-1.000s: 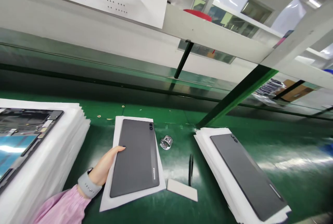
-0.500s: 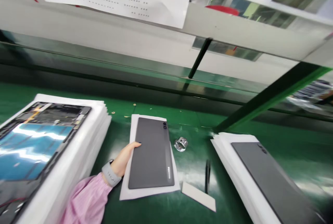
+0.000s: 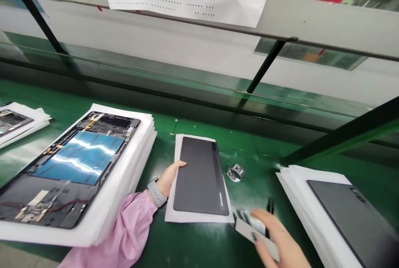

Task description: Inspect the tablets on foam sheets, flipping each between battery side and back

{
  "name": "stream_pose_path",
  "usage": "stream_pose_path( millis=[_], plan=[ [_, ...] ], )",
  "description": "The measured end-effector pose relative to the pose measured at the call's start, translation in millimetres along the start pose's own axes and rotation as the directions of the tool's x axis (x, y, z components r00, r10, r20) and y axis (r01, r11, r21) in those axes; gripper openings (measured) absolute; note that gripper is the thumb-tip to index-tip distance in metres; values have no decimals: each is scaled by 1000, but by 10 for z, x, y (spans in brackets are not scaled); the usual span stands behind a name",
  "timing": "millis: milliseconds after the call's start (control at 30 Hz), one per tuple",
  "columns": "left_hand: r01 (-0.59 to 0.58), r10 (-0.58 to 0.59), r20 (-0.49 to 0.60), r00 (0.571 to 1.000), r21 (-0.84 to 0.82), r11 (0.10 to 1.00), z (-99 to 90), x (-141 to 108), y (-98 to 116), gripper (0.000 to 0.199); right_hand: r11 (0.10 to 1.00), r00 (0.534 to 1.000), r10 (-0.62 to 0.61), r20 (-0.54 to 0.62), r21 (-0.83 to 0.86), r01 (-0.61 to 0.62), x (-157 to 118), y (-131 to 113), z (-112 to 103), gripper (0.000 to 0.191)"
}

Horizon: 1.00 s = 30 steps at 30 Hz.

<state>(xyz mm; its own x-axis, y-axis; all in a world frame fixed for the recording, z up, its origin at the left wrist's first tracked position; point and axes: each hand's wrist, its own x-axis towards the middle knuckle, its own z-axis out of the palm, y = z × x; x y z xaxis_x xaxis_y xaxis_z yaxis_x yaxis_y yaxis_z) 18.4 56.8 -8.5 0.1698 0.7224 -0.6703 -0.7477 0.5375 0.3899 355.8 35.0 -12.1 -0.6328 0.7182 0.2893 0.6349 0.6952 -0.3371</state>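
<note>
My left hand [image 3: 167, 180], with a grey watch band at the wrist, grips the left edge of a dark grey tablet [image 3: 199, 180]. Its thumb lies on the tablet's back cover and the other fingers are hidden underneath. Below the tablet is a white sheet [image 3: 173, 216] on the green table. At lower right, my right hand [image 3: 276, 234] is over a flat pale strip [image 3: 246, 228], with the thumb across it. A blurred whitish-green patch shows by its fingertips; motion blur hides whether the fingers close on anything. A black pen-like tool [image 3: 270, 205] is partly behind this hand.
On the left stands a tall stack of white sheets [image 3: 137, 168] with an opened tablet [image 3: 84, 156] on top. A shiny metal ring-shaped piece [image 3: 236, 173] lies right of the tablet. Another stack [image 3: 293, 201] bears a grey tablet [image 3: 346, 214]. A green post [image 3: 343, 135] slants behind.
My right hand has come into view from the lower right and reached the pale strip. My left hand keeps its hold on the tablet. The view has turned left.
</note>
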Motion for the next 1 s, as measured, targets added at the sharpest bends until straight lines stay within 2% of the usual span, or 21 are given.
stream_pose_path(
  millis=[33, 67, 133, 233, 333, 467, 567, 700, 833, 933, 1000],
  plan=[
    [-3, 3, 5, 1000, -3, 1000, 1, -1, 1, 28, 983, 988, -153, -4, -106, 151, 108, 24, 72, 35],
    [-6, 6, 10, 1000, -8, 1000, 2, 0, 0, 29, 951, 968, -249, -6, -191, 243, 195, 49, 144, 34],
    [-10, 10, 18, 1000, -19, 1000, 3, 5, -2, 30, 912, 948, -317, -39, -286, 293, 283, 106, 264, 28],
    [-2, 2, 26, 1000, -31, 1000, -4, 19, -6, 29, 921, 962, -262, -71, -317, 228, 256, 228, 336, 24],
    [18, -17, 24, 1000, -30, 999, -16, 30, -6, 28, 939, 978, -176, -111, -316, 133, 249, 396, 293, 26],
    [19, -19, 4, 1000, -17, 1000, -21, 33, -5, 26, 945, 981, -44, -187, -327, -20, 476, 585, 173, 32],
    [12, -12, 0, 1000, -9, 1000, -18, 30, -8, 27, 949, 971, 46, -236, -294, -117, 737, 560, 132, 36],
    [5, -5, 6, 1000, -4, 1000, -15, 22, -11, 26, 978, 981, 69, -182, -181, -102, 989, 390, 248, 44],
    [16, -16, 2, 1000, 5, 1000, 0, 5, -2, 28, 984, 981, 103, -167, -130, -126, 1030, 425, 388, 37],
    [26, -26, -6, 1000, -1, 1000, 17, -6, 10, 31, 969, 954, 181, -237, -124, -215, 989, 525, 362, 38],
    [36, -36, -6, 999, -12, 999, 24, -8, 16, 32, 955, 920, 232, -315, -105, -277, 977, 509, 301, 44]
  ],
)
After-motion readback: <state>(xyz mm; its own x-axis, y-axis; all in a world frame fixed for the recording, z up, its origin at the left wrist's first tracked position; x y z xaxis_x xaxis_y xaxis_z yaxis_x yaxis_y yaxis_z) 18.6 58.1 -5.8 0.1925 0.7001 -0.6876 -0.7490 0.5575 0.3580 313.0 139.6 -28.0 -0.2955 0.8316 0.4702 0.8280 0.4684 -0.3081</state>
